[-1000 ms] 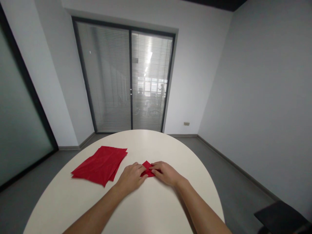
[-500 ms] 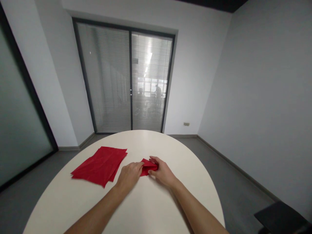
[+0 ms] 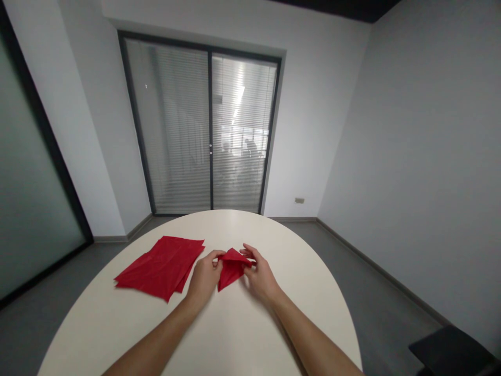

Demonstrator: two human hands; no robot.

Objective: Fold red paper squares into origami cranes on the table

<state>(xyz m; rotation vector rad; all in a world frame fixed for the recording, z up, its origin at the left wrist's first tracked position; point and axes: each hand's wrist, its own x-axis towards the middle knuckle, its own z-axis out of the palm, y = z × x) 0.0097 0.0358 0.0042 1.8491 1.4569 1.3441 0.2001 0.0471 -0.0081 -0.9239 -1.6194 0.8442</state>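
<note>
A small folded red paper piece (image 3: 230, 269) is held up off the white round table (image 3: 235, 334) between both hands. My left hand (image 3: 204, 278) pinches its left corner with thumb and fingertips. My right hand (image 3: 258, 274) pinches its right corner. The piece hangs as a pointed triangle with its tip down toward the tabletop. A stack of flat red paper sheets (image 3: 161, 265) lies on the table to the left of my left hand.
The table's far edge curves just beyond the hands. Glass sliding doors with blinds (image 3: 207, 125) stand behind it. Grey floor surrounds the table, and a dark chair corner (image 3: 454, 350) shows at the lower right.
The folded red piece was pressed flat on the table under both hands; now both hands have lifted it by its corners and it hangs point down.
</note>
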